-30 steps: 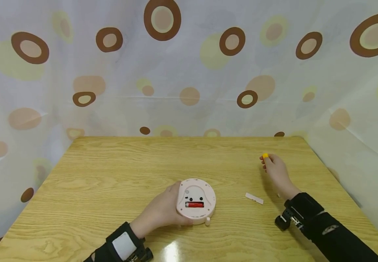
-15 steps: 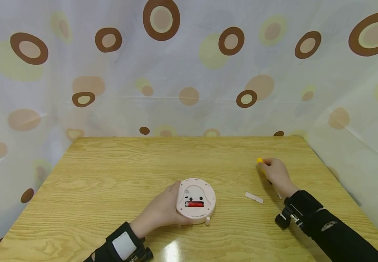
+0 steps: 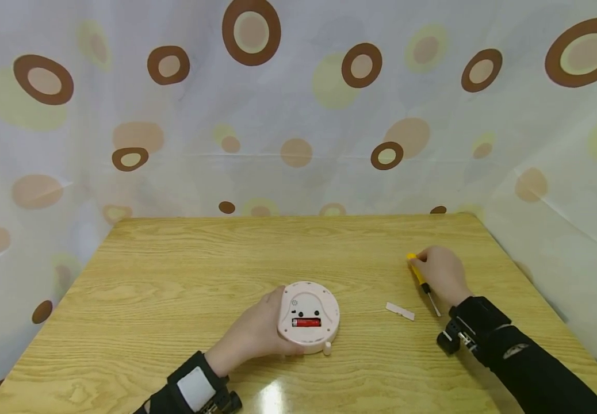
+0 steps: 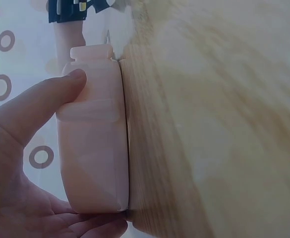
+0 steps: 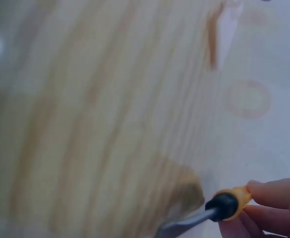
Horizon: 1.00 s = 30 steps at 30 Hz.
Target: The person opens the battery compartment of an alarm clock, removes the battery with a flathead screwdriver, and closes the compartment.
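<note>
Gripping a round pink gadget [image 3: 324,307] with the left hand [image 3: 259,328], pinching a screwdriver [image 3: 417,273] with the right hand [image 3: 440,270].
Wearing black sleeves [image 3: 536,368] at lower left and lower right of the frame. At lower centre, holding the gadget on the wooden table [image 3: 200,253], thumb on one side and fingers round the other, with a red battery [image 3: 306,322] in a slot facing up. Right of the gadget and apart from it, a small pale strip [image 3: 400,311] on the table. At right, past the strip, pinching the screwdriver by its yellow handle, with the metal shaft slanting toward lower right; cannot tell whether touching the table. Beyond, across the upper half, a white cloth [image 3: 184,109] with brown rings.
</note>
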Available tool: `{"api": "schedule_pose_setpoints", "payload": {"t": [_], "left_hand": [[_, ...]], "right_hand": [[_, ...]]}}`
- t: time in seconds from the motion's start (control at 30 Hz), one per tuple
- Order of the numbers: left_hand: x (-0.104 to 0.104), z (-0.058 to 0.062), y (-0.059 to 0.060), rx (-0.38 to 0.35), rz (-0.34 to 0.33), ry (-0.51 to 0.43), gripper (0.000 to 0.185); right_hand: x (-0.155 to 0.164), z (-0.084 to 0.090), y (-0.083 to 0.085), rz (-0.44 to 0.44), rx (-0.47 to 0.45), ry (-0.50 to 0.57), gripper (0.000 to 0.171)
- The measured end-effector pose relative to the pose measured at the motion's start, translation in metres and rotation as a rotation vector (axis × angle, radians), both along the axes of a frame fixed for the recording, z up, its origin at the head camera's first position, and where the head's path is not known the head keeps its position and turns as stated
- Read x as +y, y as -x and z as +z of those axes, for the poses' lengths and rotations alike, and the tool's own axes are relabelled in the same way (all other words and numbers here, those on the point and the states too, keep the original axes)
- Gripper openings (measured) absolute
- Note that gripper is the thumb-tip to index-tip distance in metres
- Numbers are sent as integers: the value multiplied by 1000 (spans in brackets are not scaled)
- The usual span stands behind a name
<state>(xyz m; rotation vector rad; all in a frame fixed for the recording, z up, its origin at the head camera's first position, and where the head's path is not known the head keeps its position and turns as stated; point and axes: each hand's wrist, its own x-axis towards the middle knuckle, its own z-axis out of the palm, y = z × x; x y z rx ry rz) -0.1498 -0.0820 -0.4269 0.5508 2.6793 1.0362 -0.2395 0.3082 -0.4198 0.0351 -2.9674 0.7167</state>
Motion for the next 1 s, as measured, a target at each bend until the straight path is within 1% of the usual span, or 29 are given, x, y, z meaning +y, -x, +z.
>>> {"api": "schedule_pose_setpoints", "payload": {"t": [0.1,0.23,0.27,0.33,0.43,0.5,0.63,0.8,0.9,1.0], "left_hand": [[0,-1,0,-1,3,0,127],[0,-1,0,-6,8,4,128],[0,-1,0,-6,9,5,128],[0,0,0,-7,9,7,129],[0,0,0,-6,8,7,128],[0,0,0,-6,7,6,128],[0,-1,0,-7,6,7,129],[0,-1,0,-8,7,9,128],[0,-1,-1,-6,7,3,127],[0,0,-1,-2,6,-2,127]], "right_hand": [[1,2,1,13,19,-46,31],[-1,4,1,26,27,-106,46],[-1,5,1,26,28,-115,47],[-2,5,2,21,26,-126,44],[-2,4,2,16,17,-135,34],[-2,4,3,14,12,-139,32],[-2,4,4,18,3,-160,41],[-5,6,4,35,-1,-219,54],[-7,8,4,35,-12,-235,56],[-9,9,5,20,-33,-252,53]]}}
